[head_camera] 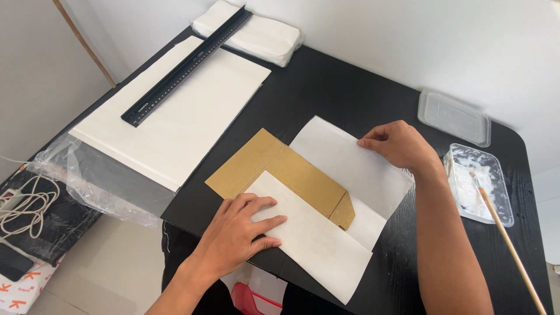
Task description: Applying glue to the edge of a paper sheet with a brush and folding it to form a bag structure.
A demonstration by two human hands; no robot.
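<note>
So the brown cardboard piece (280,172) sits near the middle of the black table (338,87), lying on a white paper sheet (356,169) that's being wrapped over it. The near flap is already folded across the card's lower edge, and the left hand (239,230) lies flat on it, fingers spread, pressing rather than gripping. The right hand (399,143), at about 2 o'clock from the card, has its fingers curled narrow onto the far edge of the sheet; looks like a light pinch or press, can't tell which for sure.

What I'd worry about:
- If the left hand eases off, that near flap probably springs back up and the card slides out of square.
- Pulling the far edge over unevenly would likely crease the paper or leave the fold crooked, since one card corner pokes out at roughly 5 o'clock.
- The clear tray of white paste (481,184) with the wooden-handled brush (507,233) sits at 3 o'clock, right by the right forearm. A careless elbow could knock it or smear paste on the sheet.

Off at 10 o'clock, the stack of big white sheets (175,111) and the black ruler (186,64) are well apart, no risk there.
</note>
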